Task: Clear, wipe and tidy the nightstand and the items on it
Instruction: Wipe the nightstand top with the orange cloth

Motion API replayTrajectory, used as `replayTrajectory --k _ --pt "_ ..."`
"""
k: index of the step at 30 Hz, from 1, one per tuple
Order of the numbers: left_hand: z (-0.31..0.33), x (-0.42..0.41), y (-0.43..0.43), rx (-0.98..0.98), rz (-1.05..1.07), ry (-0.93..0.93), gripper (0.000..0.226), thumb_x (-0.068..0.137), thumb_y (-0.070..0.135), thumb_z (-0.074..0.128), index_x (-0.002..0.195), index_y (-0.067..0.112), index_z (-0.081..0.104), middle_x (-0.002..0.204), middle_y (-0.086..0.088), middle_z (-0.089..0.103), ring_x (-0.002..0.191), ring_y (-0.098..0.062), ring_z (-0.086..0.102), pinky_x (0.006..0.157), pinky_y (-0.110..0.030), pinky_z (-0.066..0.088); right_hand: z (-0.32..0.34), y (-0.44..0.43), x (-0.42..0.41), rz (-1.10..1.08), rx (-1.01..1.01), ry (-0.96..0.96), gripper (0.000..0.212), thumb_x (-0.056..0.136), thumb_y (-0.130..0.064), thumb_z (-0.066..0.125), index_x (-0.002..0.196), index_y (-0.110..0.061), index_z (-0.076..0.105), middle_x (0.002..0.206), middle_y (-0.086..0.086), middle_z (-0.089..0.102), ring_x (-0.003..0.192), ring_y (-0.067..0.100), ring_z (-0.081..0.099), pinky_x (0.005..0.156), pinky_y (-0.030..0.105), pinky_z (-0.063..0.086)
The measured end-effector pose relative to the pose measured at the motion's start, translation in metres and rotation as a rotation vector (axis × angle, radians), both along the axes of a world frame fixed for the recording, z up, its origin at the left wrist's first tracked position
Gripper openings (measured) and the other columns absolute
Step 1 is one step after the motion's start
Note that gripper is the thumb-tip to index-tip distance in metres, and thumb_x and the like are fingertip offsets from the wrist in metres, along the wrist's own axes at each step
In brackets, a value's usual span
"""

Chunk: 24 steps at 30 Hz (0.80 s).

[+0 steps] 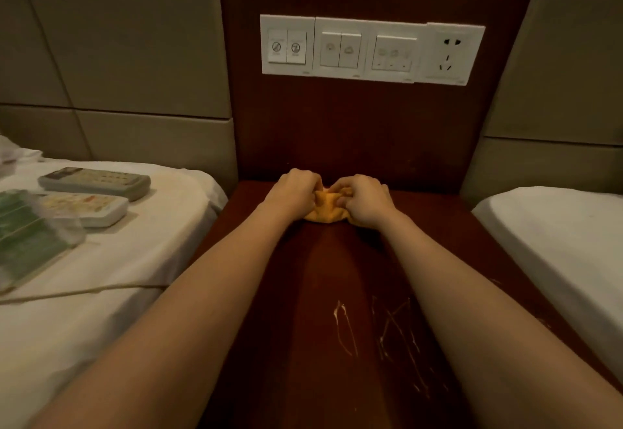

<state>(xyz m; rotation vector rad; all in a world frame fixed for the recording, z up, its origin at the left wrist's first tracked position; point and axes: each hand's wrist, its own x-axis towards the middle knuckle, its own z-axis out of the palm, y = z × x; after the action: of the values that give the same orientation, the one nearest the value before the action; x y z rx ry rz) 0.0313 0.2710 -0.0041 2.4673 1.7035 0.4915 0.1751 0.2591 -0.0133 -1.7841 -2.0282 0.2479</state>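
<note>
A person's left hand (292, 193) and right hand (366, 200) are bunching the yellow cloth (325, 208) at the back of the counter (320, 293), fingers (341, 196) curled into it; so wadded, it risks skipping the white streaks (344, 327) up front.

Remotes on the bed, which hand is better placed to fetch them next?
Probably the left hand: both remotes lie on the bed on its side, while the right hand would cross over. Both hands grip the cloth now.

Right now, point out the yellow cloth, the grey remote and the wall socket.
yellow cloth (328, 207): head view, exposed bunched middle.
grey remote (96, 182): head view, middle of its top face.
wall socket (453, 50): head view, faceplate centre between the slots.
</note>
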Motion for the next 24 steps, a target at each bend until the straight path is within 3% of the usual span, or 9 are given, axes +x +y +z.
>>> replayTrajectory --k 4,9,20,24 --pt "-0.011 0.005 0.029 -0.005 0.015 0.006 0.027 0.093 0.015 0.056 0.119 0.015 0.062 0.125 -0.009 0.057 0.115 -0.027 0.053 0.093 -0.034 0.044 -0.012 0.031 0.004 -0.039 -0.033 0.045 0.029 0.089 -0.017 0.058 0.115 -0.029 0.065 0.134 0.005 0.052 0.126 0.033 0.044 0.104 0.053 0.035" --pt "-0.016 0.007 0.053 0.015 0.027 -0.02 0.027 0.092 0.016 0.058 0.118 0.017 0.064 0.126 -0.009 0.058 0.118 -0.027 0.052 0.092 -0.034 0.043 -0.014 0.055 0.011 -0.042 -0.039 0.098 0.028 0.09 -0.012 0.059 0.117 -0.02 0.065 0.132 0.01 0.054 0.124 0.03 0.048 0.099 0.037 0.041" --pt "-0.014 0.009 0.037 -0.015 0.055 -0.022 0.026 0.091 0.015 0.057 0.116 0.016 0.064 0.122 -0.009 0.06 0.114 -0.027 0.055 0.089 -0.033 0.044 -0.017 0.041 0.004 -0.094 -0.034 0.159 0.027 0.09 -0.012 0.056 0.112 -0.022 0.067 0.124 0.013 0.059 0.119 0.034 0.051 0.101 0.052 0.041" --pt "-0.014 0.005 0.017 -0.028 0.053 -0.035 0.026 0.091 0.014 0.058 0.117 0.016 0.064 0.124 -0.008 0.059 0.116 -0.026 0.054 0.093 -0.034 0.044 -0.017 0.021 0.0 -0.092 -0.05 0.167 0.027 0.089 -0.01 0.057 0.112 -0.019 0.068 0.126 0.013 0.058 0.121 0.032 0.05 0.102 0.049 0.041"
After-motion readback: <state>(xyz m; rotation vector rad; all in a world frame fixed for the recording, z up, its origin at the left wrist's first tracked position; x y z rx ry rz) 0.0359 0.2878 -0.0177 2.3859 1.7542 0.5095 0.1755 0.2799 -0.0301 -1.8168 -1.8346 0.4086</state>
